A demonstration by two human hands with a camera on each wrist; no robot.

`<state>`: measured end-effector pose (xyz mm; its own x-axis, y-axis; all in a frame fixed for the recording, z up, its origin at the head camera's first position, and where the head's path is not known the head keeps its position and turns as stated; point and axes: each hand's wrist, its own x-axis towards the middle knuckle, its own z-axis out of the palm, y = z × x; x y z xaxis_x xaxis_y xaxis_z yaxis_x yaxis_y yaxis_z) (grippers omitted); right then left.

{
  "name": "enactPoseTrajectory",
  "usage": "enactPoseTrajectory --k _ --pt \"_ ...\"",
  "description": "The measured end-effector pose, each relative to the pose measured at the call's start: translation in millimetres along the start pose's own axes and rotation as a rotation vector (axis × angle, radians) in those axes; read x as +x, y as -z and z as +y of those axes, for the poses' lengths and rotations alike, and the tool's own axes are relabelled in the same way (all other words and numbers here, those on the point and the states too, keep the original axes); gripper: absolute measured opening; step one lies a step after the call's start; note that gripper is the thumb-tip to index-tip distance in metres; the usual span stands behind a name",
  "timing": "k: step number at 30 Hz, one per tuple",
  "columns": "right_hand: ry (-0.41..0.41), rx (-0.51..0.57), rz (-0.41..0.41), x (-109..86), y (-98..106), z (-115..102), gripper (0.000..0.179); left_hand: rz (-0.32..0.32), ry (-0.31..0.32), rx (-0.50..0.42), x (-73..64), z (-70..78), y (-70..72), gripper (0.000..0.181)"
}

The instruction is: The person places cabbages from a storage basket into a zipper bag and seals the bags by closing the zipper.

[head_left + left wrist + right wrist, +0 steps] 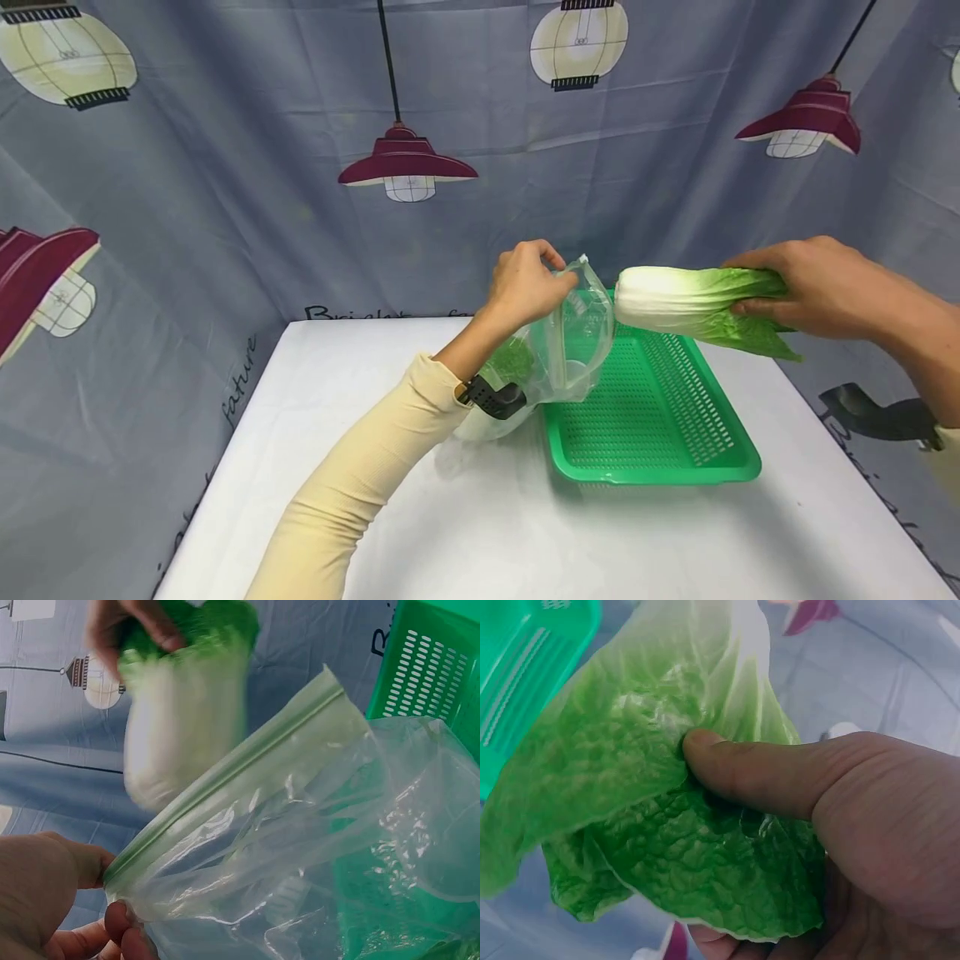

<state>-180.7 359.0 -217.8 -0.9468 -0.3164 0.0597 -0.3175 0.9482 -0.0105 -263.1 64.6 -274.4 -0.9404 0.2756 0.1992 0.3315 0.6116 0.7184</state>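
My left hand (pixel 530 283) pinches the rim of a clear zip bag (pixel 592 333), thumb against fingertips in the left wrist view. Its zip edge (pixel 225 784) slants up across that view. Green leafy stuff (pixel 512 360) shows through the plastic, partly hidden by my left wrist. My right hand (pixel 813 287) grips a napa cabbage (pixel 667 298) by its green leaves (pixel 727 855), with the thumb pressed on top. The cabbage lies sideways in the air, its white base pointing at the bag's mouth and just right of it.
A green perforated basket (pixel 652 475) sits on the white table (pixel 465 533), below the cabbage and partly behind the bag. Behind the table hangs a grey-blue cloth (pixel 480 225) printed with lamps. Black straps circle both wrists.
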Motion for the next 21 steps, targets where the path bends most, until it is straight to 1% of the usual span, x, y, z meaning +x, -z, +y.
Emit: enactPoseTrajectory --k 4,9,13,16,21 --pt "0.052 0.025 0.025 9.5 5.6 -20.8 0.047 0.001 -0.008 0.013 -2.8 -0.9 -3.1 0.014" --pt "0.106 -0.033 0.045 28.0 5.7 -57.8 0.047 -0.002 -0.040 0.031 -4.0 -1.2 -4.2 0.017" --pt "0.189 -0.070 0.084 42.1 0.8 -81.1 0.046 0.005 -0.067 0.014 -5.5 -2.4 -3.7 0.018" --pt "0.249 -0.055 0.117 49.6 -6.2 -89.8 0.040 0.015 -0.098 -0.014 -7.9 -4.1 -2.9 0.017" --pt "0.318 0.006 0.126 58.6 -19.7 -93.5 0.027 0.040 -0.151 -0.054 -12.4 -7.0 -1.2 0.018"
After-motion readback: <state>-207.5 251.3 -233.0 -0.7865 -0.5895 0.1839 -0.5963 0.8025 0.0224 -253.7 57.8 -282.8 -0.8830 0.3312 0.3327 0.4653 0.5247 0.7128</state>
